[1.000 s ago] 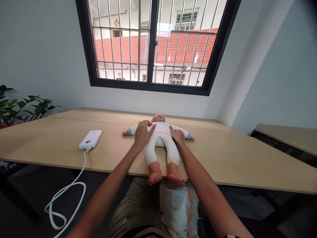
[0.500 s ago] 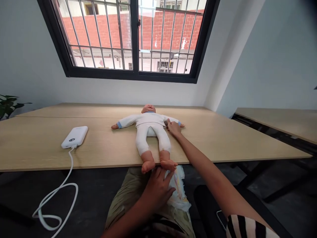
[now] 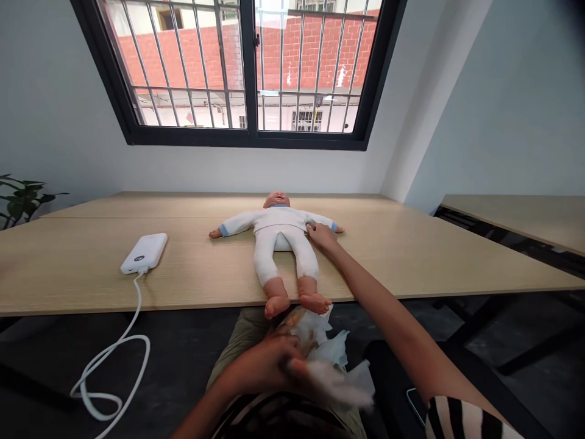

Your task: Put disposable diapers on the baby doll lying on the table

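A baby doll [image 3: 286, 253] in white clothes with blue cuffs lies on its back on the table, bare feet over the front edge. Beside the doll's waist, my right hand [image 3: 323, 236] has its fingers curled in at the hem of the white shirt [image 3: 278, 221]; the fingertips are partly hidden. Below the edge, over my lap, my left hand [image 3: 276, 363] closes on a crumpled white diaper [image 3: 336, 350]. Motion smears the fingers and the nearer end of the diaper.
A white power bank [image 3: 145, 253] with a looped white cable [image 3: 137, 347] hanging off the edge is at the left of the wooden table [image 3: 411, 256]. A phone [image 3: 415, 405] rests by my right side. A barred window [image 3: 249, 73] is behind; a plant [image 3: 22, 198] stands left.
My left hand has drawn back toward my body and gripped the diaper, which is now bunched and partly lifted. My right hand's fingers have curled in at the doll's shirt hem.
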### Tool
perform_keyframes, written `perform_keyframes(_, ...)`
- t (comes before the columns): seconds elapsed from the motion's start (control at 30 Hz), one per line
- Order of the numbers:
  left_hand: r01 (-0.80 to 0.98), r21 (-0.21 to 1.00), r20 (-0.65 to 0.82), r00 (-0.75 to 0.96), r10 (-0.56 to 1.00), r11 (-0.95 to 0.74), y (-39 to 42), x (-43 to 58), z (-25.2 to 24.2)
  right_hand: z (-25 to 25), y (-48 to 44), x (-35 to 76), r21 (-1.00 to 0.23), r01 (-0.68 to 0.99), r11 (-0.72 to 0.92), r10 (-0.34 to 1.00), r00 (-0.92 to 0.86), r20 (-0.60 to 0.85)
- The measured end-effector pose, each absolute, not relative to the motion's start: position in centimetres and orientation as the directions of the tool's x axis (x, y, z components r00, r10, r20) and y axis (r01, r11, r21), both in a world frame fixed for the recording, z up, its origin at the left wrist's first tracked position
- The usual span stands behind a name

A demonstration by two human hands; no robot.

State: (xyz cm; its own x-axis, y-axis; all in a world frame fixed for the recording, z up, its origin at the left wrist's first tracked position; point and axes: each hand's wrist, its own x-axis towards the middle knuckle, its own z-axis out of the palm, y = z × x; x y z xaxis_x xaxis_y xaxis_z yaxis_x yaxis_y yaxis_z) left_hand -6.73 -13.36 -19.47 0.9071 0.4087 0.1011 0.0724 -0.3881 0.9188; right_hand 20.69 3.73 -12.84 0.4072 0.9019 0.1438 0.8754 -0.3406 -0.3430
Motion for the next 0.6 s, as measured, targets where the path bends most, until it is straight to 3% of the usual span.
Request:
perform_keyframes(0.1,0.066,0.843,0.163,0.914,0.371,-0.533,-13.8,-8.2,-18.0,-11.2,0.2,20.3,-0.294,0.912,-0.286,0.902,0.359,0.238)
perform_keyframes(0.2,-0.019,0.897,0.208,0.9,0.384,-0.442,-13.7,-10.0,-16.5,-9.2,-6.4,20.1,-0.353,0.93,-0.1,0.848,0.266,0.459)
perform_keyframes(0.27,-0.081,0.937,0.212,0.904,0.371,-0.339,-13.2,-11.5,-15.8,-8.0,-11.9,19.9,-0.426,0.901,0.077,0.847,0.166,0.505)
perform_keyframes(0.3,-0.099,0.952,0.203,0.912,0.355,-0.29,-13.0,-12.2,-15.6,-7.6,-14.7,19.7,-0.469,0.873,0.136,0.891,0.099,0.443)
perform_keyframes(0.37,-0.08,0.973,0.145,0.942,0.304,-0.219,-12.5,-13.5,-15.5,-7.5,-19.5,19.0,-0.605,0.785,0.136,0.991,-0.117,0.071)
perform_keyframes(0.47,0.032,0.974,0.02,0.974,0.226,-0.224,-12.2,-15.0,-15.7,-9.7,-24.1,17.6,-0.717,0.683,-0.139,0.808,-0.34,-0.48)
perform_keyframes(0.53,0.068,0.958,-0.015,0.982,0.187,-0.28,-12.5,-15.7,-15.9,-12.1,-25.1,16.7,-0.717,0.646,-0.262,0.679,-0.404,-0.613)
perform_keyframes(0.6,0.102,0.93,-0.032,0.98,0.196,-0.354,-13.0,-16.2,-15.8,-14.4,-24.8,15.9,-0.738,0.594,-0.321,0.661,-0.418,-0.623)
